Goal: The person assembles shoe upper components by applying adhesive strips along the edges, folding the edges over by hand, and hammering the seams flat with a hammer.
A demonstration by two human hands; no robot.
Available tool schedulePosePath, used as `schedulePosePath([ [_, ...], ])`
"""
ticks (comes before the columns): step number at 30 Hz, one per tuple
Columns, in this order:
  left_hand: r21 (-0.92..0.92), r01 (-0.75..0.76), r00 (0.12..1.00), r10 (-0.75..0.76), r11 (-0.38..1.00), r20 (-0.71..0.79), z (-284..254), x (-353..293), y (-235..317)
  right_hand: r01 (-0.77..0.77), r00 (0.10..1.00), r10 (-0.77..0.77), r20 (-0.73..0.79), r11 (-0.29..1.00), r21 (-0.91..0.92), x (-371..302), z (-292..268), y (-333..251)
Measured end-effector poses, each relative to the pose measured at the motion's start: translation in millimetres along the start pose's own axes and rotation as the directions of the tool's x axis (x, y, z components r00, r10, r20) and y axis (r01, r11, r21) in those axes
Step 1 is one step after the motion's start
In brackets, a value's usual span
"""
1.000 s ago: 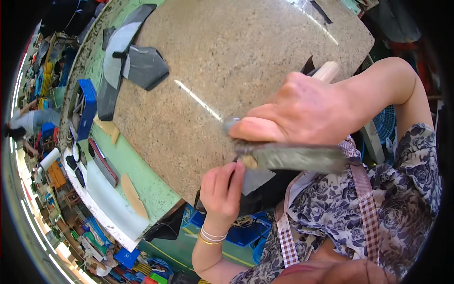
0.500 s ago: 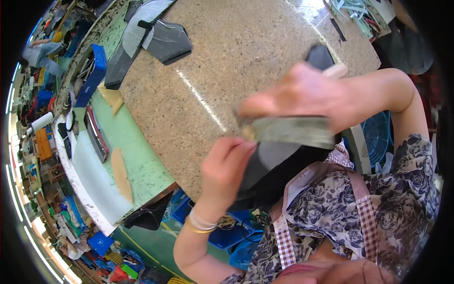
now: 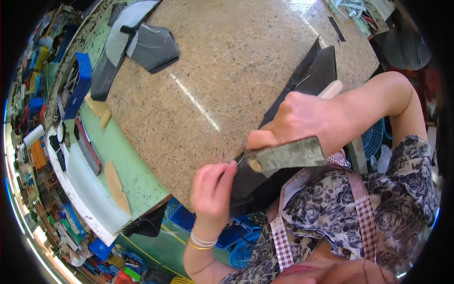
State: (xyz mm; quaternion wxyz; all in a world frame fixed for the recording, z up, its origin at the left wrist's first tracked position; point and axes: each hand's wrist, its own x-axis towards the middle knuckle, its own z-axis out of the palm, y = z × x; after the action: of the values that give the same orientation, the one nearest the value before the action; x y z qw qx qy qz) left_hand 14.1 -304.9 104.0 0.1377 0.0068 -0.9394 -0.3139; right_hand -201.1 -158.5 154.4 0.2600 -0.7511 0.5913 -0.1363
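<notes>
My right hand (image 3: 302, 118) is closed round the wooden handle (image 3: 332, 89) of a hammer. Its worn grey metal head (image 3: 293, 155) sticks out below my fingers, over the black material. A long black leather-like piece (image 3: 319, 73) with a folded edge runs slantwise across the near right edge of the table, under my right hand and down toward my lap. At the near end of that piece, my left hand (image 3: 213, 189) pinches its edge between thumb and fingertips. The hammer head and right hand hide the middle of the piece.
On the speckled stone tabletop (image 3: 198, 90) lie grey and black cut pieces (image 3: 153, 47) at the far left. A blue box of tools (image 3: 79, 85) and a tan strip (image 3: 116, 187) sit on the green side surface (image 3: 137, 173). Pale strips (image 3: 350, 12) are heaped far right.
The hammer head has swung lower and tilted, and the right hand has moved slightly down. More of the black piece shows beyond it. My left hand has shifted a little left and down.
</notes>
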Motion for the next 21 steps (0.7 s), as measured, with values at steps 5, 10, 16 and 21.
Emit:
schedulePosePath([
  [5, 0.139, 0.160, 0.980, -0.141, 0.977, -0.138, 5, -19, 14, 0.088, 0.996, -0.088, 0.006, 0.995, -0.036, 15, 16, -11],
  [10, 0.280, 0.140, 0.968, -0.072, 0.950, -0.240, 17, -43, 17, 0.122, 0.983, -0.112, -0.143, 0.991, 0.064, 30, 16, -11],
  [16, 0.529, 0.180, 0.982, -0.185, 0.829, -0.043, 20, -35, 36, 0.184, 0.939, -0.193, -0.284, 0.981, -0.058, 39, 13, 9],
  [21, 0.316, 0.001, 0.997, 0.023, 0.949, -0.073, 35, 19, 47, -0.466, 0.811, 0.255, -0.527, 0.825, -0.319, 88, -20, 96],
])
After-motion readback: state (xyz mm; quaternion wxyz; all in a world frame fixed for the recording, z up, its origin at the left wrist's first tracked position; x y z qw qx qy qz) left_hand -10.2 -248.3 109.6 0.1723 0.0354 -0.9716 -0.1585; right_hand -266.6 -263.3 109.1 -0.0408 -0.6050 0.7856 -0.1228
